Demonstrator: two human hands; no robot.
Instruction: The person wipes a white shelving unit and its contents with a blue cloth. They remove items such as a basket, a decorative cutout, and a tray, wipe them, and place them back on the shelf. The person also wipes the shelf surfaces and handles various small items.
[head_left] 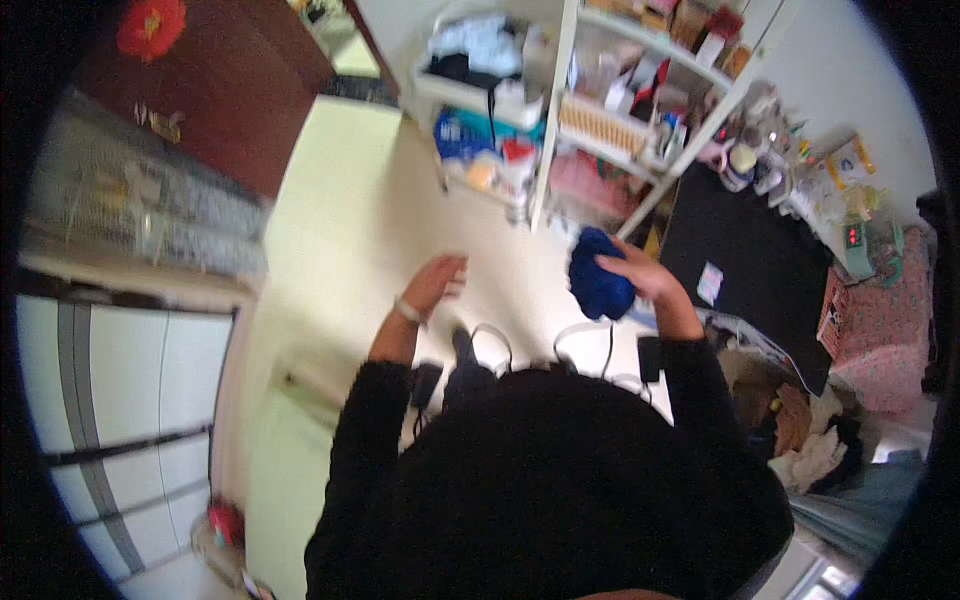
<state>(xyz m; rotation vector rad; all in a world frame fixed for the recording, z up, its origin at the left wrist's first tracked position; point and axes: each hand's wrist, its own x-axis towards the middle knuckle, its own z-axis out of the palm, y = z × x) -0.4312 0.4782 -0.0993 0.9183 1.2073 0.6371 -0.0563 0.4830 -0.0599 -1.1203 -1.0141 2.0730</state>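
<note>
Dark-blue cloth point(598, 280), bunched, sits clamped in the right hand point(642, 275), left of the black-topped desk point(740, 235) — left hand point(436, 285) empty, farther left — apparently a carrying step, next needing steady grip.

I see a black bench point(750, 235) with a small pale card point(710, 283) lying on it. Next to it, a white shelf point(553, 130) holds a tan basket point(605, 123).

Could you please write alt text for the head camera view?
A person's right hand holds a blue bundle, apparently cloth, while the left hand is empty. Ahead stands a cluttered white shelf, with a black-topped table to the right.
</note>
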